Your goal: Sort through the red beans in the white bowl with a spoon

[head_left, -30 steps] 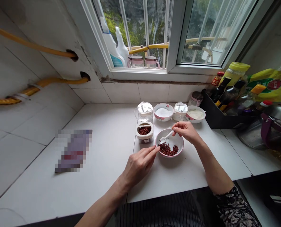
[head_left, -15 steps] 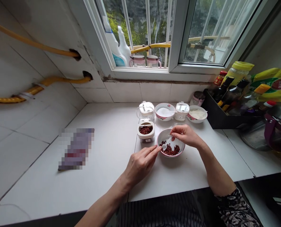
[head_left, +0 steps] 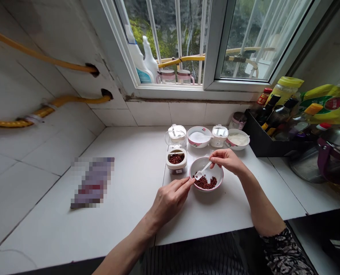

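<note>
My right hand point(head_left: 225, 160) pinches the handle of a small white spoon point(head_left: 205, 167) at the bowl's far right side. The spoon's head is low at the left inside of a white bowl point(head_left: 200, 165) with a pink rim, by dark red-brown dried grains that look like peppercorns point(head_left: 206, 184). At the bowl's left rim, my left hand point(head_left: 172, 198) has its fingertips on the edge, fingers long and together; its thumb is hidden. Just behind that hand stands a jar point(head_left: 176, 160) with its lid up, filled with the same grains.
Behind are a bowl of white granules point(head_left: 199, 137), a lidded clear jar point(head_left: 219, 136) and a bowl of white flakes point(head_left: 237, 139). A black box of bottles point(head_left: 265, 143) and a steel pot point(head_left: 307, 164) stand right. A blurred packet point(head_left: 92, 181) lies left.
My right hand has lifted slightly back and right along the spoon, whose handle shows more now. The spoon's head stays near the left rim. My left hand keeps its place on the bowl.
</note>
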Tool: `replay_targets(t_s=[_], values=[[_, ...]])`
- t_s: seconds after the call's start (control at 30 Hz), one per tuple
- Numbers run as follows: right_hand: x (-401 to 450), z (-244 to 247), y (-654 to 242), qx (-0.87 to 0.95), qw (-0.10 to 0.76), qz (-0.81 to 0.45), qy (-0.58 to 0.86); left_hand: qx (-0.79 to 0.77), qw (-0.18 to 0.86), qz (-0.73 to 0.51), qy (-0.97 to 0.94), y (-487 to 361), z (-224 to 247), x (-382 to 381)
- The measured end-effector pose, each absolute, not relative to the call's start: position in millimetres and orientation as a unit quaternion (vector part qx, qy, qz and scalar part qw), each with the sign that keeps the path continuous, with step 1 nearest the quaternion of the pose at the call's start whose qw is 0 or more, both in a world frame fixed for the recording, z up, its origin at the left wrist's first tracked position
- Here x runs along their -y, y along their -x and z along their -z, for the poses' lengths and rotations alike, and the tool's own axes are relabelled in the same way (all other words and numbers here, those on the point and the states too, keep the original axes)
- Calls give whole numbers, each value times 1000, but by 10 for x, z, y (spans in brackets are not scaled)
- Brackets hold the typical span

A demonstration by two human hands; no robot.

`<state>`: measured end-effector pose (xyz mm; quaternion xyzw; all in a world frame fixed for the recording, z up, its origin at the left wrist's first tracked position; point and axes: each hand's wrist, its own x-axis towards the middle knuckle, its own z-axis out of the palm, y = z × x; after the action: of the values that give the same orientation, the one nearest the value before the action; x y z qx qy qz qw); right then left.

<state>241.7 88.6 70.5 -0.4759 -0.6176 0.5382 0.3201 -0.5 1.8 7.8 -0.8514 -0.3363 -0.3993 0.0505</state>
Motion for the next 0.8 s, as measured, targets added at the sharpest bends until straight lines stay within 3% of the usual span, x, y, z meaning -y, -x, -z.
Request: replay_targets(t_s=[0.8], values=[[-921,-746,-2404,591,379,-524,482,340,50,402,849,17,-31,-20]])
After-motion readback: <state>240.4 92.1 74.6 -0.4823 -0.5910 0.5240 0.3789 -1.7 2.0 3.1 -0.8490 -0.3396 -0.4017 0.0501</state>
